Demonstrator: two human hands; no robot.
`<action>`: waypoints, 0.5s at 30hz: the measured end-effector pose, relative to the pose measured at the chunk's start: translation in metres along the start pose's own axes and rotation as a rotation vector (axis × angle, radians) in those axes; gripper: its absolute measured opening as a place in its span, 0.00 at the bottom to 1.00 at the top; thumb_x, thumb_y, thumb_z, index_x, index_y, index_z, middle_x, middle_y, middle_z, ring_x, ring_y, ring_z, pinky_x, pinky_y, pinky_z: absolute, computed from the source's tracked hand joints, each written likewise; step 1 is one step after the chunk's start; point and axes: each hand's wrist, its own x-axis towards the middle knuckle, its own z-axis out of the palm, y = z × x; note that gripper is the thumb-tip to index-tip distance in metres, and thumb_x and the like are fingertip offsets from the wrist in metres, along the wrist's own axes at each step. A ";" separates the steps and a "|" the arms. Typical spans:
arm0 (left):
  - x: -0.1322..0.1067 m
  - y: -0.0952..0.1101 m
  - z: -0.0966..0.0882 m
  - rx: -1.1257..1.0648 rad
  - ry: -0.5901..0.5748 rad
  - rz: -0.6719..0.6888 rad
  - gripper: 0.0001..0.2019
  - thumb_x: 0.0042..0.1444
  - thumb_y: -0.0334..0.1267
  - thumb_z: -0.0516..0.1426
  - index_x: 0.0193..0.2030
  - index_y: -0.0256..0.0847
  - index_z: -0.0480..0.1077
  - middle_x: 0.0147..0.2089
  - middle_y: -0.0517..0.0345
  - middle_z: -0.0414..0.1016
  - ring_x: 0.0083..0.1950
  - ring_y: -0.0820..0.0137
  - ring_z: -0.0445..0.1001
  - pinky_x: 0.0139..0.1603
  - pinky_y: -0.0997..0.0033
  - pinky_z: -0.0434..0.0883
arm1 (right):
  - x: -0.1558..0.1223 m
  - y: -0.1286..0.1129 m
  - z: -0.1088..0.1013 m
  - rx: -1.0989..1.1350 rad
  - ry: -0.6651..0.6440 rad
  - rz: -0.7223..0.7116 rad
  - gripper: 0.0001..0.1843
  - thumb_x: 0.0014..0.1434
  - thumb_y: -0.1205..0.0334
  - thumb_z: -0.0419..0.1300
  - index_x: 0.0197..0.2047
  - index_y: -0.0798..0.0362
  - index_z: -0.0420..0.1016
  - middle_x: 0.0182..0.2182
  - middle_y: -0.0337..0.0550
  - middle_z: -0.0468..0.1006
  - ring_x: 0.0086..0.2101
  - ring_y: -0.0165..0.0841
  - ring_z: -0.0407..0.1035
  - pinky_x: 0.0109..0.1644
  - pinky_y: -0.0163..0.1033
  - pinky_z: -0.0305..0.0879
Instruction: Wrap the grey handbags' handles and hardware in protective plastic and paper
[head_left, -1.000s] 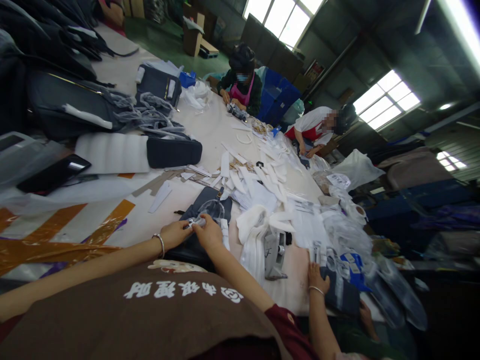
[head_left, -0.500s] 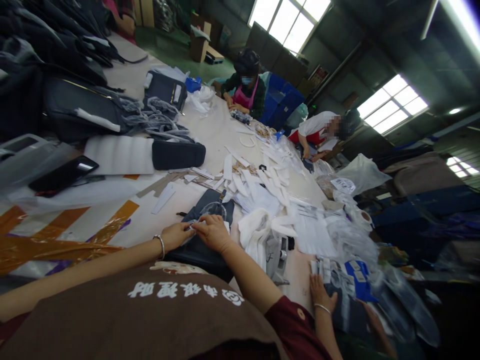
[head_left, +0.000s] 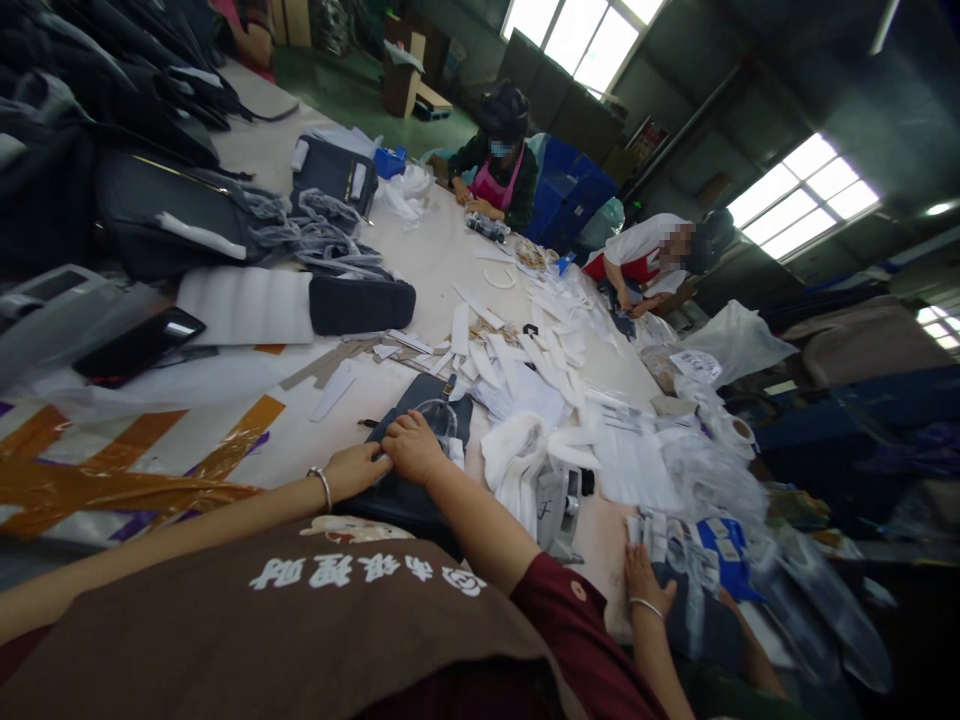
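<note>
A dark grey bag (head_left: 424, 395) lies flat on the white table (head_left: 420, 260) right in front of me, with a clear plastic packet (head_left: 441, 418) on top of it. My left hand (head_left: 360, 468), a bracelet at its wrist, rests at the bag's near left edge with its fingers curled together. My right hand (head_left: 412, 446) sits knuckles up on the bag, touching my left hand, its fingers folded under. What the fingers pinch between them is hidden.
White foam strips (head_left: 525, 360) and a white cloth (head_left: 517, 455) litter the table to the right. A co-worker's hand (head_left: 643, 582) lies at the near right edge. A black pad (head_left: 361, 305), dark bags (head_left: 165, 215) and a phone (head_left: 139, 345) lie left. Two people work at the far side.
My right hand has slid forward over the bag and closed knuckles up, hiding the small clear piece that showed between my hands. The view has shifted slightly.
</note>
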 end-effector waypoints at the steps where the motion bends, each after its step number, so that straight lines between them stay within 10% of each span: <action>1: 0.001 -0.001 0.000 -0.002 -0.011 0.015 0.19 0.49 0.49 0.55 0.42 0.40 0.75 0.40 0.51 0.80 0.44 0.56 0.76 0.45 0.65 0.69 | 0.003 0.001 -0.002 0.005 -0.017 -0.020 0.07 0.60 0.61 0.60 0.38 0.53 0.79 0.41 0.47 0.76 0.50 0.43 0.61 0.66 0.53 0.43; 8: 0.011 -0.012 -0.007 -0.118 -0.013 -0.075 0.23 0.46 0.48 0.56 0.46 0.35 0.71 0.41 0.48 0.79 0.43 0.57 0.77 0.43 0.65 0.70 | -0.019 0.010 -0.032 0.105 0.140 0.311 0.32 0.54 0.61 0.64 0.62 0.50 0.65 0.67 0.51 0.54 0.62 0.46 0.53 0.67 0.59 0.41; 15: 0.029 0.005 -0.007 -0.028 0.016 -0.025 0.38 0.45 0.53 0.61 0.60 0.31 0.63 0.59 0.35 0.70 0.56 0.51 0.72 0.48 0.63 0.71 | -0.122 0.012 -0.009 0.578 0.071 1.033 0.28 0.59 0.47 0.58 0.58 0.54 0.69 0.53 0.55 0.72 0.52 0.45 0.69 0.56 0.47 0.63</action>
